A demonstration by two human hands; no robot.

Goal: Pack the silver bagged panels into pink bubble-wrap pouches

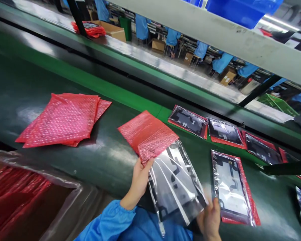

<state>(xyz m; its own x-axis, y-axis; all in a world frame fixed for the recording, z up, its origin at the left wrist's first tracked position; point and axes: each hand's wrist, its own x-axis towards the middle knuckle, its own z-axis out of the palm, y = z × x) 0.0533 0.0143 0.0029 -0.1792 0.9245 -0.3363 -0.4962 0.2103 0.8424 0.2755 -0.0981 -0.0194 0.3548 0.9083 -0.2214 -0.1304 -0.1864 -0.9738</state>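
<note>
My left hand (139, 179) pinches the open edge of a red bubble-wrap bag (150, 134), thumb on top. Partly inside that bag is a flat grey-and-black panel in a clear plastic sleeve (175, 180); its upper end is hidden by the red film. At the sleeve's lower right corner, my right hand (210, 216) is closed on the edge, its fingers smeared by motion. Just right of this hand, another sleeved panel (230, 184) lies on a red bag. Several red bubble-wrap bags (65, 117) form a loose pile to the left.
Several sleeved panels (188, 120) lie on red bags along the bench's green strip (125, 95). A plastic-lined box of red bags (17, 197) stands at lower left. Dark posts (259, 90) and a shelf beam (215, 33) cross the far side. People in blue sit beyond.
</note>
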